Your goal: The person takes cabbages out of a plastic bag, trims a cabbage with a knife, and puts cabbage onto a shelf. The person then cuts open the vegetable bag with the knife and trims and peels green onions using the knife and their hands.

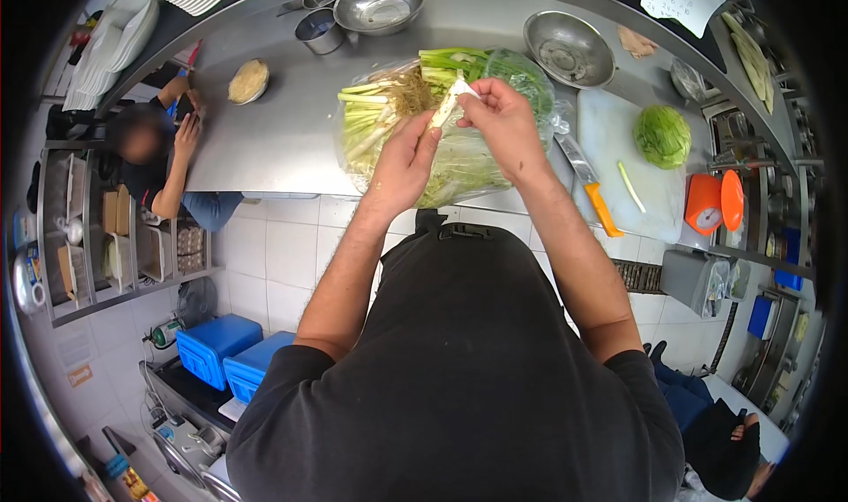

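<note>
Between my hands is a narrow whitish piece with yellowish marks (448,103); its exact kind is not clear. My left hand (406,156) grips its lower end, thumb against fingers. At its upper end my right hand (505,124) pinches it with thumb and fingertips. Below and behind them lies a clear plastic bag (468,172), spread on the steel counter. Bunches of green onions (371,118) with white stems, green leaves and stringy roots lie on the bag, partly hidden by my hands.
To the right, an orange-handled knife (590,182) lies along the edge of a white cutting board (609,140). A green onion stalk (631,187) and a cabbage (662,136) rest there. Metal bowls (570,50) stand behind, an orange scale (704,203) far right. Another person (159,162) is at left.
</note>
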{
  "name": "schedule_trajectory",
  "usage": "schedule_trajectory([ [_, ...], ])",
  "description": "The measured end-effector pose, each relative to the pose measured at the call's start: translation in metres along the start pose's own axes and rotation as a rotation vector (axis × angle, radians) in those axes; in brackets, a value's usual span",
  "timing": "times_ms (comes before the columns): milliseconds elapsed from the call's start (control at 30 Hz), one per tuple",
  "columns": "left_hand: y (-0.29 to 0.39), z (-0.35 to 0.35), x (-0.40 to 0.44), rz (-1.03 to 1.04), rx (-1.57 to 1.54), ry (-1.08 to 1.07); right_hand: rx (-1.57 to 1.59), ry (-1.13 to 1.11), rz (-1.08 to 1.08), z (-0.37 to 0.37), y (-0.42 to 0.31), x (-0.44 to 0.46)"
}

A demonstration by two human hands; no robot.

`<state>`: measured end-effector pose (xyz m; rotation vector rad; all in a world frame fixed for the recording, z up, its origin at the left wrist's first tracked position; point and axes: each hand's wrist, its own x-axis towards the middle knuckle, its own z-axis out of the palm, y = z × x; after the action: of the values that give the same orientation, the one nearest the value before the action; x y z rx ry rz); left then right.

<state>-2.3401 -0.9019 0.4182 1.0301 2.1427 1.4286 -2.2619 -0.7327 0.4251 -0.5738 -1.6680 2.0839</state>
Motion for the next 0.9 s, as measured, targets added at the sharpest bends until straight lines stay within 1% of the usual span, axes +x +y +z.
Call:
schedule_trajectory([
  [133, 0.002, 0.005, 0.001, -0.032, 0.026, 0.025, -0.014, 0.035, -0.113, 0.000, 0.009, 0.000],
  [233, -0.003, 0.014, 0.001, -0.080, -0.106, 0.044, -0.074, 0.049, -0.163, -0.002, 0.011, 0.002],
  [333, 0.002, 0.016, -0.001, -0.181, -0.178, 0.028, -0.100, 0.049, -0.176, -0.002, 0.011, 0.001],
  [433, -0.006, 0.019, -0.001, -0.141, -0.133, 0.055, -0.157, 0.033, -0.203, -0.003, 0.019, 0.000],
  [533, -0.008, 0.019, 0.000, -0.181, -0.108, 0.097, -0.132, -0.033, -0.186, 0.008, 0.026, -0.009],
  [633, 0.004, 0.009, 0.003, -0.316, -0.461, 0.118, -0.235, -0.076, -0.133, 0.014, 0.017, -0.021],
  [733, -0.002, -0.002, 0.006, -0.360, -0.804, 0.118, -0.242, -0.067, -0.149, 0.013, 0.025, -0.018],
  [767, 0.003, -0.004, 0.006, -0.379, -0.839, 0.130, -0.228, -0.061, -0.148, 0.012, 0.027, -0.016],
  [900, 0.001, -0.014, 0.008, -0.418, -1.070, 0.054, -0.169, -0.035, -0.149, 0.006, 0.035, -0.006],
])
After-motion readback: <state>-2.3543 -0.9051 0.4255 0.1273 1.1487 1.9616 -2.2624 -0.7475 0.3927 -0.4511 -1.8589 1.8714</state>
